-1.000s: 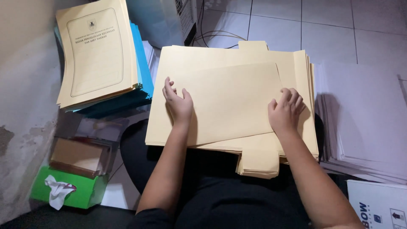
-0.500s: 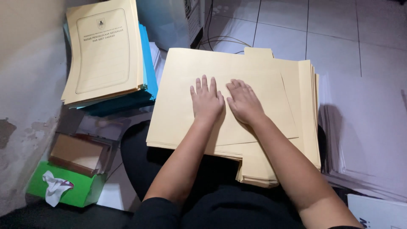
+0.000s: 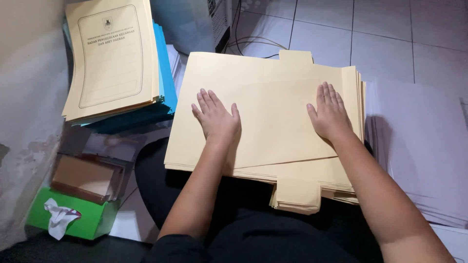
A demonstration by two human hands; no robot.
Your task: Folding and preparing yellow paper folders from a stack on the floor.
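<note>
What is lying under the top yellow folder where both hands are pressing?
Under the top folder lies a stack of similar manila folders, edges and tabs showing. The left hand and right hand lie flat on top. What is beneath the stack is covered.

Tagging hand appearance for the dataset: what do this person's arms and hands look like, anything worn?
Both arms are bare from the hands to past the elbows. The left hand and right hand show no gloves, rings, watch or bracelets. A dark sleeve edge shows at the left upper arm. Nails are short and unpainted.
</note>
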